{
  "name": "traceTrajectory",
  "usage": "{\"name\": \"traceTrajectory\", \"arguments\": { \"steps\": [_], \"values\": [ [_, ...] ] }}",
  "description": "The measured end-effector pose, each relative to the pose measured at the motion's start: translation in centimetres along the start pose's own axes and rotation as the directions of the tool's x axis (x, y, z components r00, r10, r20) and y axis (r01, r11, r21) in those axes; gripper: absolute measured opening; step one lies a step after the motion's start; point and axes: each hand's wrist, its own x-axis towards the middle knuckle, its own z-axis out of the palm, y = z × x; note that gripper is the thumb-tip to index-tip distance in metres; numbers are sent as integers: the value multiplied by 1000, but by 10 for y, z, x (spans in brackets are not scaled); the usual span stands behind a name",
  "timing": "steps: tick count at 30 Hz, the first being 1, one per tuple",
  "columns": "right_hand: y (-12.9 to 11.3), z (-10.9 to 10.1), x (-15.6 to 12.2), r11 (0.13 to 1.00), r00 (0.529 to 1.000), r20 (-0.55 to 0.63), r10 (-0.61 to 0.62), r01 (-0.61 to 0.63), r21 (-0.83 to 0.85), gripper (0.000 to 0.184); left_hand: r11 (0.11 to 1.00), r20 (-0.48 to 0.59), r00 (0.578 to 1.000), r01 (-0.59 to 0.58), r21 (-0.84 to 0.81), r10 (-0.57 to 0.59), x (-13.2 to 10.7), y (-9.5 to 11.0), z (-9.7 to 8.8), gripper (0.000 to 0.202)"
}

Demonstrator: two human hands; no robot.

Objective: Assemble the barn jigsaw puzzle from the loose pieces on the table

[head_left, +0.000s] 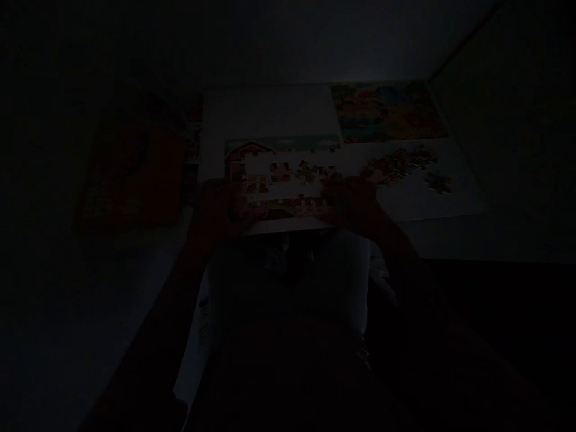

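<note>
The view is very dark. A partly assembled jigsaw puzzle [282,208] with a red barn lies on a white board [270,111], its border joined and its middle partly bare. Several loose puzzle pieces [281,171] lie inside the border. My left hand [216,210] rests at the puzzle's lower left corner, thumb and fingers apart. Across from it, my right hand [355,204] lies over the right edge, its fingers reaching toward the pieces and its thumb low along the border. I make out nothing held in either hand, though darkness hides fine detail.
A heap of puzzle pieces [400,165] lies right of my right hand, with a small cluster of pieces [437,182] beside it. At the board's back right is a colourful picture [389,111]. An orange box or packet [132,174] sits to the left.
</note>
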Motion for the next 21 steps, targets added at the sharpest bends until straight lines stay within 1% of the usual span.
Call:
{"name": "traceTrajectory", "arguments": {
  "steps": [3,6,9,13,16,18,21],
  "values": [
    [2,0,1,1000,1000,-31,4,-3,24,48,1000,29,1000,6,-8,-6,-1,0,0,85],
    [-9,2,5,999,996,-84,19,-15,40,51,1000,38,999,20,10,-20,-2,0,0,86],
    [-34,12,16,999,996,-87,26,-21,50,52,1000,39,999,15,16,-16,-2,0,0,86],
    [-74,30,38,999,999,-33,-27,29,35,54,1000,48,999,6,4,-6,-3,-2,0,84],
    [-93,36,55,999,999,-24,-48,48,24,54,1000,41,999,-4,8,4,-3,-4,0,81],
    [-96,33,67,999,999,-34,-36,37,17,53,1000,48,999,-10,5,10,-2,-5,1,81],
    [-84,26,90,1000,999,-27,-19,20,6,54,1000,52,999,-2,-13,3,-2,-4,0,84]
  ]
}}
